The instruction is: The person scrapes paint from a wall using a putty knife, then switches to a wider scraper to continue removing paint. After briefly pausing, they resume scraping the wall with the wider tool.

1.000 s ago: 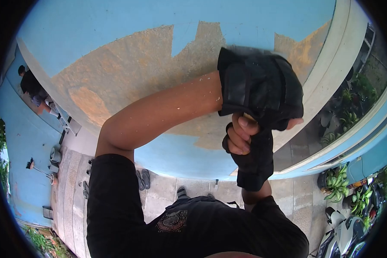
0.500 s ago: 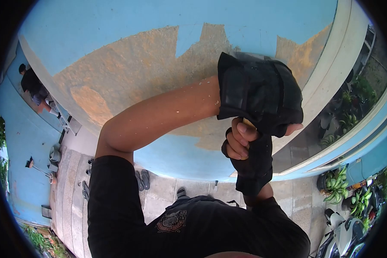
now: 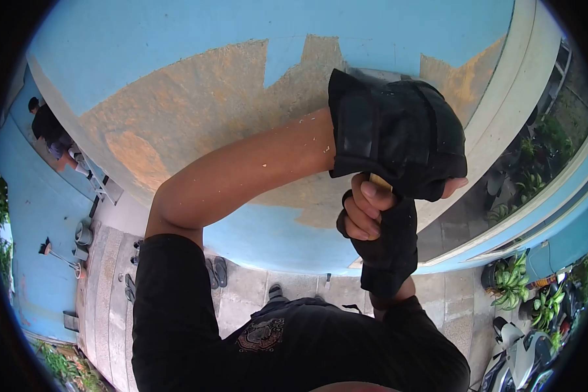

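Slightly farther up the patchy blue wall (image 3: pixel 176 46) than before, the gloved left hand (image 3: pixel 402 137) bends over, its grip impossible to tell. Fingers of the right hand (image 3: pixel 371 212) wrap a yellowish handle (image 3: pixel 380 181), on the left hand's near side.

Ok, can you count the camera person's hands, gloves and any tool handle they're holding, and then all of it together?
Hands: 2, left hand and right hand
Black gloves: 2, one on each hand
Yellowish handle: 1, in the right hand
Total: 5
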Available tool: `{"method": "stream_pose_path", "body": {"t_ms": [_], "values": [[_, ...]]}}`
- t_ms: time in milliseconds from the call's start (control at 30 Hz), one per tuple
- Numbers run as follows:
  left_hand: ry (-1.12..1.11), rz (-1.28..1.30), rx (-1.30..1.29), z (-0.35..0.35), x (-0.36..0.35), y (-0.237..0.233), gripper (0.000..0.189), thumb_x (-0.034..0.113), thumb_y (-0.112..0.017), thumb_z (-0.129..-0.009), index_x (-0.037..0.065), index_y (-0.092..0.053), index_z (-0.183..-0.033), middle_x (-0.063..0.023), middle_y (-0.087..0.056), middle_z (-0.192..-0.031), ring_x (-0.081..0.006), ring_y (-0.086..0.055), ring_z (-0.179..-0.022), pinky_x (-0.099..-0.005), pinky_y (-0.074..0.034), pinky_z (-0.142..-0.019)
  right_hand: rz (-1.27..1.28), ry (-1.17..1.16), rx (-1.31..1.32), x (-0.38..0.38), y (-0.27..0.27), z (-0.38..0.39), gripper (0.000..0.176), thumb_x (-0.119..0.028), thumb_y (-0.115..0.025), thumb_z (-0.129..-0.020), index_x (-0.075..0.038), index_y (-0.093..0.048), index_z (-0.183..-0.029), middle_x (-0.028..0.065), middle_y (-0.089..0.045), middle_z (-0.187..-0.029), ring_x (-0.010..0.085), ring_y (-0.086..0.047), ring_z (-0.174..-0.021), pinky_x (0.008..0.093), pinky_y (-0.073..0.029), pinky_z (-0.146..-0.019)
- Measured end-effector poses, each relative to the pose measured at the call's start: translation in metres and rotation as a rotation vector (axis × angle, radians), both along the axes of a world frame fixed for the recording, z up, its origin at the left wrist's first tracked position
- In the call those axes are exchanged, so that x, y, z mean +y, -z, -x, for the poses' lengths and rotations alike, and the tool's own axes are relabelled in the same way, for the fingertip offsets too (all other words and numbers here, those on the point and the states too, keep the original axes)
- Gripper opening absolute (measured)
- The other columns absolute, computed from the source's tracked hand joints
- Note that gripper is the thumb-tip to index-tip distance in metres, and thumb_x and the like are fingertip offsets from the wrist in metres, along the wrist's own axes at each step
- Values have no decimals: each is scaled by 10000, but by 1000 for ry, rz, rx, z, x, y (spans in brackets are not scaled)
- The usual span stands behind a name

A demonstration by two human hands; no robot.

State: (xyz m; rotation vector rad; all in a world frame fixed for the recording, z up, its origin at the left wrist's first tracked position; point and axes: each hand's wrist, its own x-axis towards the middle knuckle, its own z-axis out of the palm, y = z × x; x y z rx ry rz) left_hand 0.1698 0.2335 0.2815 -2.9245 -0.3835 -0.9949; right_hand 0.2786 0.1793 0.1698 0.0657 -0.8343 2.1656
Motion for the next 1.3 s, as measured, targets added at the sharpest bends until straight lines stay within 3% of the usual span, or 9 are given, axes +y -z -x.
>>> {"method": "stream_pose_path", "body": {"t_ms": [200,300,400,500,700,900,1000,1100,1300], "values": [[-102,-47,30,13,39,44,221,353,-696,-820,172,-669,-944,-11,-656,-923,-189,-630,-886,-355,-498,-823,41,65,-37,3,-6,5,291,-149,-578,-944,-95,-416,-707,-28,-360,-570,63,-336,-392,225,-295,-377],[-169,-598,-285,14,48,65,276,349,-692,-828,162,-688,-1031,-20,-679,-1017,-202,-633,-1002,-348,-481,-932,13,44,-74,-6,-4,3,272,-140,-576,-943,-91,-419,-727,-28,-367,-581,62,-333,-396,224,-297,-379],[-148,102,162,14,13,13,343,353,-688,-831,158,-686,-1113,-30,-675,-1101,-185,-624,-1066,-324,-469,-983,14,57,-50,-4,-5,3,263,-148,-589,-936,-92,-420,-742,-28,-374,-605,58,-338,-407,220,-305,-386],[-83,-101,11,6,7,5,181,340,-694,-798,161,-715,-786,-35,-643,-725,-196,-608,-685,-316,-501,-712,8,52,-77,-2,-2,1,260,-140,-586,-935,-92,-419,-741,-27,-375,-610,61,-339,-408,223,-303,-384],[56,303,-2,4,21,16,173,271,-723,-712,157,-596,-683,-32,-579,-666,-212,-578,-629,-347,-459,-635,6,26,-78,4,-2,-3,223,-170,-647,-914,-100,-465,-807,-39,-350,-603,59,-326,-431,226,-271,-435],[61,-246,48,-1,6,9,122,261,-707,-718,176,-620,-702,-18,-579,-676,-195,-576,-636,-316,-464,-643,-7,-9,-110,1,6,-5,246,-173,-645,-916,-100,-458,-774,-42,-348,-593,55,-324,-428,225,-272,-432],[37,441,-143,6,31,34,119,268,-716,-710,179,-636,-717,-12,-585,-688,-178,-565,-633,-299,-462,-651,18,-6,-47,5,2,-1,236,-173,-644,-915,-98,-461,-786,-40,-352,-596,57,-325,-427,227,-274,-431],[88,35,-21,1,15,17,123,269,-719,-701,175,-645,-727,-10,-583,-694,-162,-547,-625,-283,-459,-653,-8,42,-77,-3,3,-2,247,-176,-636,-919,-102,-454,-770,-40,-350,-598,59,-322,-424,230,-274,-428],[148,680,-119,-2,3,1,91,282,-703,-699,212,-644,-702,5,-563,-636,-156,-533,-588,-300,-422,-608,8,59,-22,0,-6,2,283,-170,-636,-915,-104,-428,-735,-30,-350,-598,63,-334,-421,232,-275,-415]]}}
